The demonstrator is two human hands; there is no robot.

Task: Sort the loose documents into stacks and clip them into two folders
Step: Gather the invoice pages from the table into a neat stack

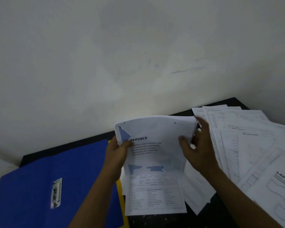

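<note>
Two hands: left hand (pixel 116 155), right hand (pixel 200 151). Two folders: blue folder (pixel 56 167), yellow folder (pixel 125 219). One clip (pixel 56 193). Sheets (pixel 253 145) beyond counting.

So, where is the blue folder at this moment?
The blue folder lies at the lower left of the head view, on the dark table, beside the left hand holding the invoice sheets.

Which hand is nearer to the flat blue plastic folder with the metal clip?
Left. The left hand grips the white invoice sheet at its edge beside the blue folder; the right hand pinches its opposite edge, farther off, by the loose white papers.
</note>
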